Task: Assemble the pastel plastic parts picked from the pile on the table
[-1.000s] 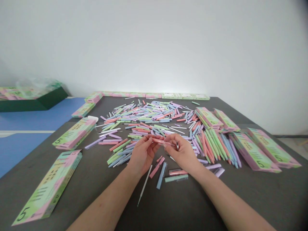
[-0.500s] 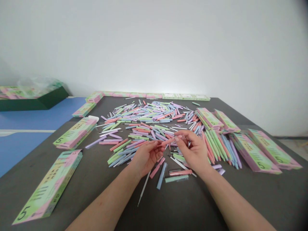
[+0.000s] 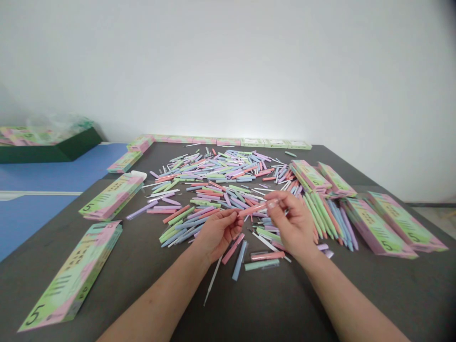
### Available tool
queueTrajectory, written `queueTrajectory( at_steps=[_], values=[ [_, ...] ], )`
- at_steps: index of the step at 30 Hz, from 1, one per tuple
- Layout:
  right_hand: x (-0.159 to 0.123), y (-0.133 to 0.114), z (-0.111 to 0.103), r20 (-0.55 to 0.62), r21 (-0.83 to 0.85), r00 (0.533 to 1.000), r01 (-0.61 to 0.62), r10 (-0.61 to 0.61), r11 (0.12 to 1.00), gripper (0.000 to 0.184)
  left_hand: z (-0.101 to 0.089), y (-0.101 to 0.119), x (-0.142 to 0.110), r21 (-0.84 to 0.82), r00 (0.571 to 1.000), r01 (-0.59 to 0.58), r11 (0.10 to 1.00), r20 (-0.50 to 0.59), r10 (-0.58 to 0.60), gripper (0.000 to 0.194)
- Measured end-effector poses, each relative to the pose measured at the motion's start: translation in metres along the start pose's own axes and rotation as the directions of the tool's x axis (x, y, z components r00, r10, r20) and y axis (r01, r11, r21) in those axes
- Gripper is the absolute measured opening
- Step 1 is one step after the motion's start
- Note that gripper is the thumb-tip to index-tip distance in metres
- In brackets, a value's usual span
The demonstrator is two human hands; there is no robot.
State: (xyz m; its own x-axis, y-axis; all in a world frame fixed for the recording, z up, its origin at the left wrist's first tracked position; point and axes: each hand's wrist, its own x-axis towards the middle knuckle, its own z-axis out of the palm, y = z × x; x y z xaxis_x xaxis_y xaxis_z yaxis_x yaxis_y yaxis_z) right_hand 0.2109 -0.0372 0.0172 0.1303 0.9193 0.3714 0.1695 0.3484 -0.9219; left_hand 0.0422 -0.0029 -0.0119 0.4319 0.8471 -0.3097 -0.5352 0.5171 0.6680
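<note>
The coral-pink pen (image 3: 254, 208) is held in the air between the two hands, slanting slightly up towards the right, above the near edge of the heap. The left hand (image 3: 218, 233) pinches its lower end in the fingertips; the fingers of the right hand (image 3: 294, 228) grip its clear upper end. Both grips look light and sit near the ends, so an uneven pull or twist could let the slim barrel slip, or part the clear end abruptly and fling a piece away.

Anything dropped would probably land in the loose pen heap (image 3: 228, 166) just beyond, where similar coral barrels would make it hard to pick out. Just below the hands, a white refill (image 3: 264, 240), a coral pen in a clear sleeve (image 3: 268, 256) and a green pen (image 3: 261, 265) lie close together; a lowered right wrist could brush them out of place. The thin pale refill (image 3: 213, 281) lies by the left forearm and, being narrow and probably round, could roll if nudged.

Farther right, the fanned row of pens (image 3: 326, 216) reaches close to the right hand, so an outward swing of the knuckles could skew it. The stacked cartons (image 3: 381, 225) stand beyond that row, while the long carton (image 3: 73, 275) lies well to the left on the dark desk (image 3: 270, 313), apart from the left forearm and less exposed to a knock.
</note>
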Motion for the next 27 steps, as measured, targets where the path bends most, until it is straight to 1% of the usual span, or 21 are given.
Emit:
queueTrajectory(
  at_steps=[2, 3, 6, 7, 8, 11, 15, 17, 21, 25, 27],
  values=[
    [-0.004, 0.001, 0.005, 0.077, -0.193, 0.988, 0.144, -0.132, 0.971, 0.013, 0.0, -0.002, 0.0, 0.022, 1.0, 0.0, 1.0, 0.014, 0.0, 0.013],
    [-0.006, 0.001, 0.008, 0.132, -0.256, 0.972, 0.223, -0.194, 0.941, 0.014, 0.0, -0.002, 0.001, 0.027, 1.0, -0.002, 1.0, 0.025, 0.001, 0.012],
    [-0.008, 0.004, 0.014, 0.348, -0.326, 0.9, 0.38, -0.264, 0.866, 0.017, 0.0, -0.004, 0.001, 0.02, 0.999, 0.003, 1.0, 0.05, -0.004, 0.01],
    [-0.008, 0.005, 0.015, 0.384, -0.339, 0.88, 0.415, -0.279, 0.845, 0.018, 0.001, -0.004, 0.001, 0.019, 0.999, 0.008, 1.0, 0.051, -0.009, 0.01],
    [-0.008, 0.006, 0.016, 0.392, -0.349, 0.871, 0.438, -0.296, 0.828, 0.018, 0.001, -0.004, 0.001, 0.023, 0.999, 0.011, 1.0, 0.047, -0.012, 0.011],
    [-0.008, 0.006, 0.017, 0.325, -0.359, 0.89, 0.428, -0.319, 0.829, 0.017, 0.001, -0.003, -0.001, 0.044, 0.998, 0.004, 0.999, 0.055, -0.006, 0.01],
    [-0.008, 0.001, 0.017, 0.273, -0.294, 0.921, 0.355, -0.277, 0.888, 0.019, 0.003, -0.002, -0.003, 0.055, 0.99, -0.007, 0.998, 0.143, -0.001, 0.009],
    [-0.008, 0.001, 0.016, 0.273, -0.264, 0.92, 0.353, -0.282, 0.897, 0.021, 0.003, -0.001, -0.003, 0.046, 0.986, -0.008, 0.999, 0.167, 0.0, 0.007],
    [-0.007, 0.003, 0.016, 0.271, -0.279, 0.901, 0.411, -0.34, 0.868, 0.027, 0.004, -0.001, -0.004, 0.031, 0.985, -0.044, 0.999, 0.168, 0.038, 0.008],
    [-0.008, 0.004, 0.015, 0.196, -0.302, 0.934, 0.346, -0.298, 0.888, 0.03, 0.006, 0.0, -0.006, 0.053, 0.985, -0.067, 0.996, 0.163, 0.057, 0.01],
    [-0.008, 0.004, 0.015, 0.17, -0.304, 0.941, 0.333, -0.293, 0.893, 0.031, 0.007, 0.001, -0.007, 0.057, 0.984, -0.08, 0.995, 0.165, 0.069, 0.011]
  ],
)
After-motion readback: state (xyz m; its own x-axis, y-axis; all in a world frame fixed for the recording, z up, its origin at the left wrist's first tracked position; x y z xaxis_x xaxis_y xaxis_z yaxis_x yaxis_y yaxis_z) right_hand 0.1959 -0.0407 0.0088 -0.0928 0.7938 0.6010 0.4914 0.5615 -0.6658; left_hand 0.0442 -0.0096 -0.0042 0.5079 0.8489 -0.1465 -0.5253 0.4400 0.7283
